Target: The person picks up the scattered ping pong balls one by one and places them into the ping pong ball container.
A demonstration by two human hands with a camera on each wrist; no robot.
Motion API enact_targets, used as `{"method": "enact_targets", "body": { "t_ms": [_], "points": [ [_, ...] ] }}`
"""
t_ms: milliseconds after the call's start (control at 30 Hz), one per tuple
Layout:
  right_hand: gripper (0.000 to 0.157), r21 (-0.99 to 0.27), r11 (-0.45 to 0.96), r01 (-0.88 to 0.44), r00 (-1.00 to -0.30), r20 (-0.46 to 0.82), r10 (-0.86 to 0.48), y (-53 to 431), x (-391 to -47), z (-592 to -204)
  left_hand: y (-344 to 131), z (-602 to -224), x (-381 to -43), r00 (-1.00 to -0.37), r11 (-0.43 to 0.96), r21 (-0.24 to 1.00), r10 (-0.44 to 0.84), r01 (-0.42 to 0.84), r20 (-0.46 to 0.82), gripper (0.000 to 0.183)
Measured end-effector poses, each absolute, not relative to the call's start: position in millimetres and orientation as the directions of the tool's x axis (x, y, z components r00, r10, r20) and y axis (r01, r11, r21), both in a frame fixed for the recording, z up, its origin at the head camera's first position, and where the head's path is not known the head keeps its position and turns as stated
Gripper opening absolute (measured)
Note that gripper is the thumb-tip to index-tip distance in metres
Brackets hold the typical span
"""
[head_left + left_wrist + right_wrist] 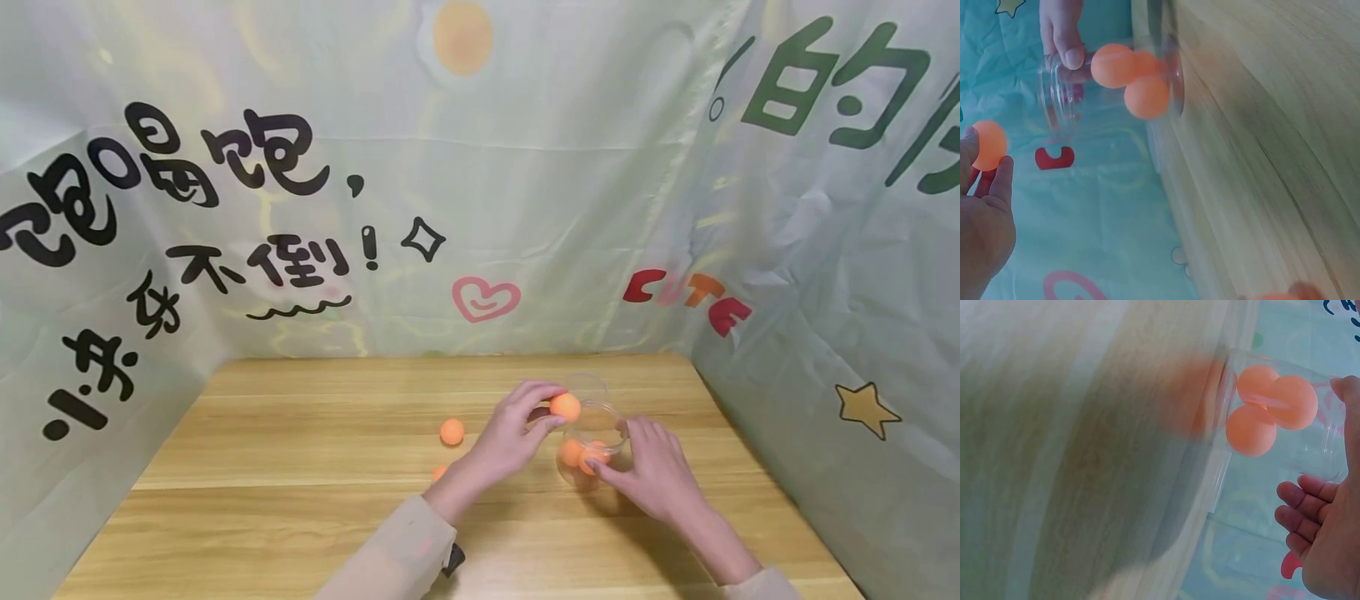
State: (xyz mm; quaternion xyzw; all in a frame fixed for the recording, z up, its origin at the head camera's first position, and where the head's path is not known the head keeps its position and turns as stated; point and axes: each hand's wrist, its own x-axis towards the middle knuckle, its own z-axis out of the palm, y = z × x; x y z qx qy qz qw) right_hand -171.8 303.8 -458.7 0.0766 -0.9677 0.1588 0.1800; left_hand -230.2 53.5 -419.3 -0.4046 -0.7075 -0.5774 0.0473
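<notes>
While left hand (517, 427) pinches orange ball (566, 407) near rim (1063, 112) of clear jar (1100, 103), right hand (660, 475) clasps jar; counter (300, 450) stretches wide leftward, narrower toward right edge (763, 468).

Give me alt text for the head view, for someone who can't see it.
A person's left grip pinches an orange ball near the mouth of a clear jar, held by the right grip, with orange balls inside. Two more balls show on the wooden table.
</notes>
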Motion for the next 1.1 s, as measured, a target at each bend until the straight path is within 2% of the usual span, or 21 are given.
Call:
{"method": "enact_targets", "body": {
  "t_ms": [333, 767, 1100],
  "points": [
    [0.072, -0.271, 0.942, -0.198, -0.928, 0.361, -0.091, 303.4, -171.5, -457.1, 66.3, -417.5, -236.5, -0.662, 0.088, 0.764, 0.569, 0.639, 0.488, 0.041],
    [0.071, -0.277, 0.941, -0.195, -0.933, 0.348, -0.091, 303.1, -170.5, -458.8, 83.9, -418.1, -247.0, -0.595, 0.234, 0.608, 0.629, 0.759, 0.501, 0.04],
    [0.068, -0.264, 0.94, -0.214, -0.919, 0.381, -0.102, 302.0, -169.5, -456.7, 90.4, -422.6, -253.9, -0.595, 0.25, 0.62, 0.669, 0.744, 0.445, 0.039]
  ]
}}
